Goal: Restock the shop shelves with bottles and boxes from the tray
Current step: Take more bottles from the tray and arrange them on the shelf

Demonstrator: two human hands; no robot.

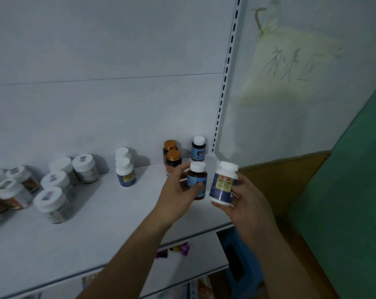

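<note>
My left hand point(178, 190) grips a dark brown bottle point(197, 178) with a white cap and blue label, held upright just above the right end of the white shelf point(100, 214). Beside it, my right hand point(243, 197) holds a white bottle point(223, 182) with a dark blue and yellow label, off the shelf's right edge. A matching brown bottle point(198, 148) stands at the back right corner. Two brown bottles with gold caps point(172, 157) stand just left of it. The tray is out of view.
Two white bottles with blue labels point(125, 169) stand mid-shelf, and several wide white-lidded jars point(53, 188) fill the left. A slotted upright point(223, 78) ends the shelf unit. Lower shelves hold wrapped sweets point(178, 249). A blue stool point(238, 262) stands below right.
</note>
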